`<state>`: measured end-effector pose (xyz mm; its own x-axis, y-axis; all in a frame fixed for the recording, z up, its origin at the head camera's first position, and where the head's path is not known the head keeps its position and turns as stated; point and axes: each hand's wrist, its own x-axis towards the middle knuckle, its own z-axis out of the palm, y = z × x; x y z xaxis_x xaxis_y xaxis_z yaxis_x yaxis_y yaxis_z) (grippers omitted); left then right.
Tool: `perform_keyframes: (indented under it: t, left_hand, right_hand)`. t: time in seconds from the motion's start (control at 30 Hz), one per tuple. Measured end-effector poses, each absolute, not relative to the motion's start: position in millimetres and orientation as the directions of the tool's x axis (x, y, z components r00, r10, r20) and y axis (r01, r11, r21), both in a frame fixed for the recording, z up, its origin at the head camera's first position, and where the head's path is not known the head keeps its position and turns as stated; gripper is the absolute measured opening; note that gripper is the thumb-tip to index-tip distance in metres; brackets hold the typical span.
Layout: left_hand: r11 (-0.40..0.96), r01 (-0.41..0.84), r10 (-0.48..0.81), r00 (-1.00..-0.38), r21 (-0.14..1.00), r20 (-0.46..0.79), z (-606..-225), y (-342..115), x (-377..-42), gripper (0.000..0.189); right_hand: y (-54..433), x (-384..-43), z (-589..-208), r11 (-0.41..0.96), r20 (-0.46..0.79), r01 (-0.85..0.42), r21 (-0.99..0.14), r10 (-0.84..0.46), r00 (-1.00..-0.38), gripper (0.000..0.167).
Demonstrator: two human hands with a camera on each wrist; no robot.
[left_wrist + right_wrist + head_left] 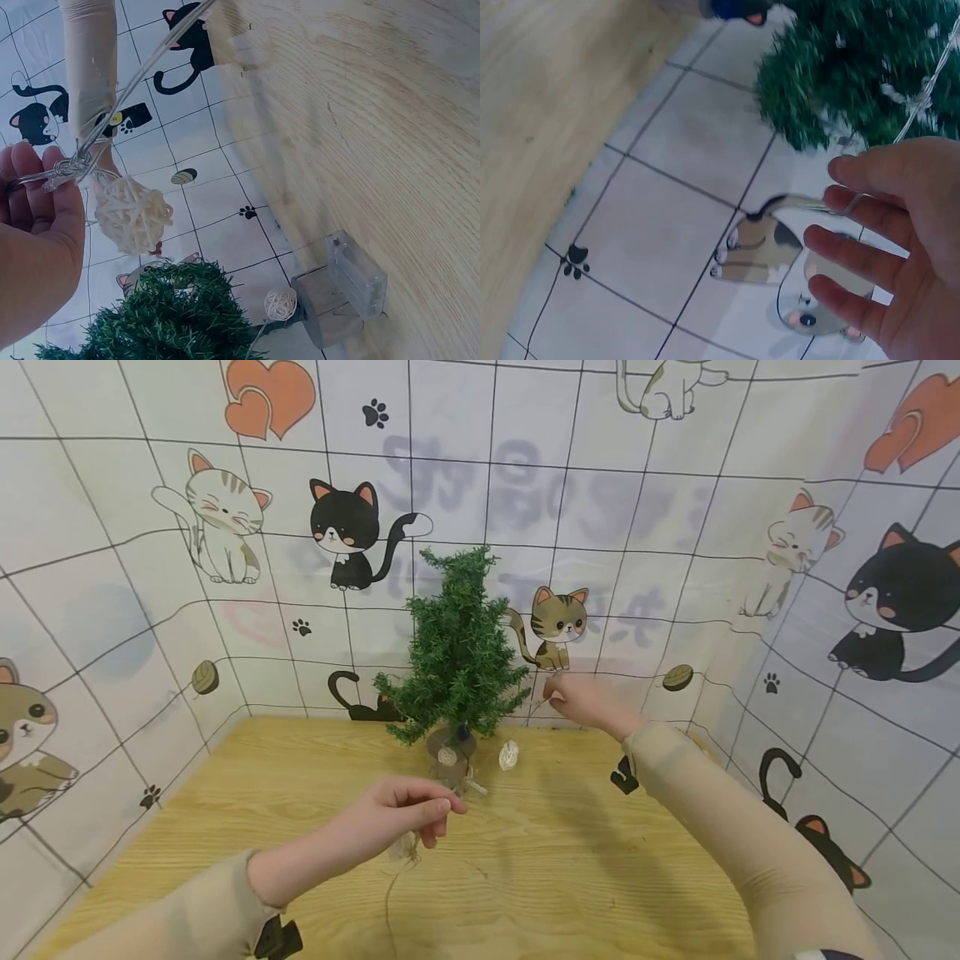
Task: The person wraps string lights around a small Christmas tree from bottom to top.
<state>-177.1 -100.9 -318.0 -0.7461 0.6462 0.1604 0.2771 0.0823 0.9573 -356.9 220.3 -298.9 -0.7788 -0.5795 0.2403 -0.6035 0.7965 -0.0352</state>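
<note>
In the head view a small artificial Christmas tree stands on the table against the backdrop. My left hand, in front of its base, holds a bundled light-string wire with curled fingers. A white woven ball hangs at that bundle in the left wrist view. My right hand is raised just right of the lower branches. Its thumb and index finger pinch the thin wire, which runs past the branches. Another woven ball is beside the tree's base.
A clear plastic box sits by the tree's base. Loose wire trails over the wooden table toward the front edge. The cat-patterned cloth rises behind and along both sides.
</note>
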Motion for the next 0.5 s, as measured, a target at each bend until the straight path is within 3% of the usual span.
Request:
perform_keyframes:
  t: [0.23,0.5]
  left_hand:
    - [0.054,0.261,0.619,-0.766,0.964,0.173,-320.5,-99.1,-184.9,0.028]
    - [0.051,0.262,0.601,-0.779,0.964,0.180,-316.6,-108.7,-183.1,0.030]
  right_hand:
    - [232.4,-369.0,-279.2,0.860,0.277,-0.498,-0.114,-0.454,-0.847,0.023]
    - [240.3,-346.9,-261.8,0.836,0.362,-0.508,-0.207,-0.417,-0.834,0.027]
